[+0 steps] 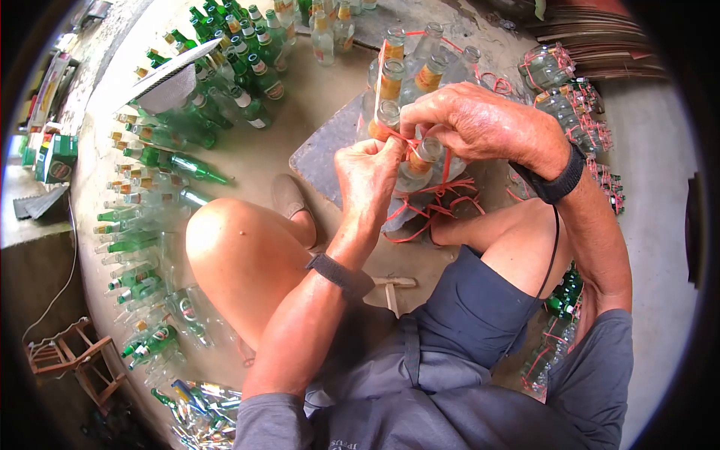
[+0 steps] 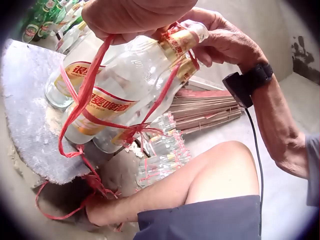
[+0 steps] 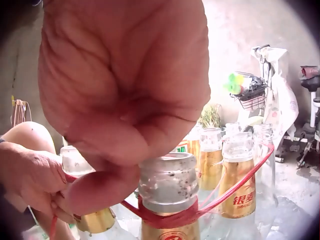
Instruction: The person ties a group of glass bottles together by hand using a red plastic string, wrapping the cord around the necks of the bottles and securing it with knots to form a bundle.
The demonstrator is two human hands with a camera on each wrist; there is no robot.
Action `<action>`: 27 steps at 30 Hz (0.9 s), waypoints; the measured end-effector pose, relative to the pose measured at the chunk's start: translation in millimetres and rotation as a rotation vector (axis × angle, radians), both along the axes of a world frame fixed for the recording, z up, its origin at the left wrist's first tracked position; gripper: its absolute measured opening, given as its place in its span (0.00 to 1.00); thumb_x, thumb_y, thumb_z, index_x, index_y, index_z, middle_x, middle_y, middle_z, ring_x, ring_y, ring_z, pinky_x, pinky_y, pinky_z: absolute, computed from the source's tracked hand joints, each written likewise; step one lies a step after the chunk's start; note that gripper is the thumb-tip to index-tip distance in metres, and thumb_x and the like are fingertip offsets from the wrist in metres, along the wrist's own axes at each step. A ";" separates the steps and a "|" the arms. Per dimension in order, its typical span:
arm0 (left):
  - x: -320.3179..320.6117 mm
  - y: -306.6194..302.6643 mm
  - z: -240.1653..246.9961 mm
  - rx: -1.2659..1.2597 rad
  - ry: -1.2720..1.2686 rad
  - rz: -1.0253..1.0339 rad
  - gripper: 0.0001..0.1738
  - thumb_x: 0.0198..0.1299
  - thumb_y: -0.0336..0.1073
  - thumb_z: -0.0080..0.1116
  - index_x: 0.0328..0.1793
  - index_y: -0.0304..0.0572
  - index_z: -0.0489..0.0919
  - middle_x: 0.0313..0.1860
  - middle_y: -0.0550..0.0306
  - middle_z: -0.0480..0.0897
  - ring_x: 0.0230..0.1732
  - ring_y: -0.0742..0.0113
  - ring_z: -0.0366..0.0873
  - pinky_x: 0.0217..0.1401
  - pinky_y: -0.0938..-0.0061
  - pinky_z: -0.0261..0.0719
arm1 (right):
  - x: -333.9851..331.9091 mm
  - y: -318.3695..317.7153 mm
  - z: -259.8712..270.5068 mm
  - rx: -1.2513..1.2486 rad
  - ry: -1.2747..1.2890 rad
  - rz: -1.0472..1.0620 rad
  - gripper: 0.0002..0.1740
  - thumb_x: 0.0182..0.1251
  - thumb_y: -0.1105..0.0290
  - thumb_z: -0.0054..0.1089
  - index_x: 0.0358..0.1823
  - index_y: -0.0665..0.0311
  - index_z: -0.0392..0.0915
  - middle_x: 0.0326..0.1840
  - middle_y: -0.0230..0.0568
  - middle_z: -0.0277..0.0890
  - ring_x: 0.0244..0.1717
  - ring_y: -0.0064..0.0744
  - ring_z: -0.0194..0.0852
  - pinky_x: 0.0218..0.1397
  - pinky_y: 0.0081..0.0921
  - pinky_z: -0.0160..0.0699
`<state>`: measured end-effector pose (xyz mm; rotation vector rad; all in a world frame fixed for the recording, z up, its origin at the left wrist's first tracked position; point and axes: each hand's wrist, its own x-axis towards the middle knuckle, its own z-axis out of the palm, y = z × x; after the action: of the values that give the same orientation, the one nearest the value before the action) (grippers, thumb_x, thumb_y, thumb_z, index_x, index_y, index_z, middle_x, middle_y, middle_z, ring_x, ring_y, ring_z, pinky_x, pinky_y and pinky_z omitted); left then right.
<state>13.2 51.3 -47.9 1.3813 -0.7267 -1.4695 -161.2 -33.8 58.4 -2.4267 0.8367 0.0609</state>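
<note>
A group of clear glass beer bottles (image 1: pixel 390 79) with gold neck labels stands close together on a grey slab (image 1: pixel 322 154). Red plastic twine (image 3: pixel 175 219) runs around the necks and also around the bodies of the bottles. At the near side of the group, my left hand (image 1: pixel 367 176) pinches the twine (image 2: pixel 85 102), with a strand hanging below it. My right hand (image 1: pixel 480 124) is beside it with curled fingers, gripping twine at the neck of the nearest bottle (image 1: pixel 420 165). The right fingertips are partly hidden behind the hand.
Green and clear bottles (image 1: pixel 199 169) cover the floor at the left and back. Tied bundles of bottles (image 1: pixel 574 112) are stacked at the right. Loose twine ends (image 1: pixel 450 199) lie by the foot at the slab. A small wooden stool (image 1: pixel 71 352) is at far left.
</note>
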 end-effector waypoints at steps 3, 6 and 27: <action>3.3 -2.2 -4.6 0.008 -0.053 -0.036 0.17 0.66 0.44 0.74 0.32 0.37 0.91 0.22 0.73 0.78 0.23 0.84 0.63 0.26 0.77 0.56 | 4.7 2.9 3.4 -0.111 0.026 0.020 0.14 0.64 0.82 0.62 0.51 0.64 0.83 0.42 0.51 0.85 0.51 0.60 0.84 0.54 0.50 0.82; 3.9 -2.8 -2.4 0.013 -0.075 -0.057 0.17 0.65 0.43 0.74 0.31 0.36 0.90 0.23 0.71 0.80 0.24 0.84 0.66 0.26 0.78 0.59 | 4.2 -1.5 5.4 -0.080 0.014 0.032 0.09 0.65 0.80 0.64 0.45 0.66 0.80 0.38 0.53 0.81 0.49 0.62 0.82 0.52 0.51 0.80; 3.7 1.3 13.5 -0.031 -0.079 -0.094 0.16 0.69 0.39 0.71 0.31 0.34 0.89 0.23 0.70 0.80 0.25 0.84 0.69 0.26 0.79 0.64 | -3.1 -4.6 13.9 -0.173 -0.073 -0.005 0.06 0.66 0.71 0.65 0.40 0.63 0.77 0.31 0.52 0.80 0.40 0.62 0.82 0.42 0.51 0.78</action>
<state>16.9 52.6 -34.3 1.4048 -0.8710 -1.4765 -164.4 -38.4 72.3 -2.5705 0.8456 -0.1050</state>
